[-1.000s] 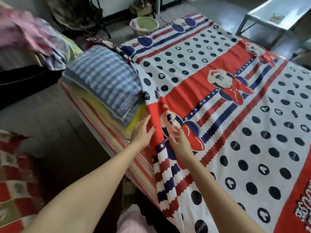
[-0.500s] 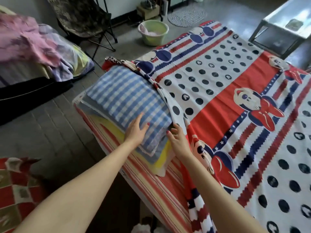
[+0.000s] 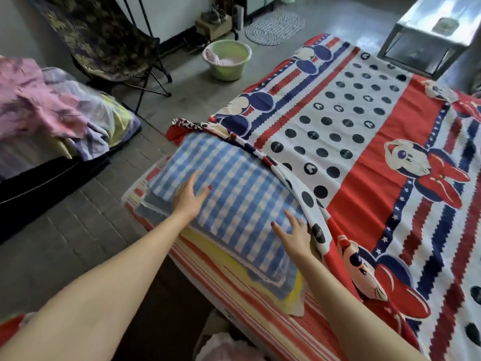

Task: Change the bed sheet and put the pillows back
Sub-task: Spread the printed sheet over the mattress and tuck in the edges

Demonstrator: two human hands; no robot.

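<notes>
Blue checked pillow [image 3: 229, 194] at frame centre on the bed's left edge, left hand [image 3: 188, 198] flat on it with fingers spread, right hand [image 3: 294, 234] likewise spread, fingertips seemingly under the cartoon bed sheet [image 3: 364, 157] covering the right.

A: The bed sheet [image 3: 364, 142] is red, white and navy, with stripes, black polka dots and cartoon mice.

B: Yep, and at 9 o'clock of it the pillow [image 3: 234, 194] is blue-white gingham.

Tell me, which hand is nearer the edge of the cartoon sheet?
The right hand: it lies on the blue checked pillow right beside the cartoon sheet edge. The left hand rests farther left on the pillow.
</notes>
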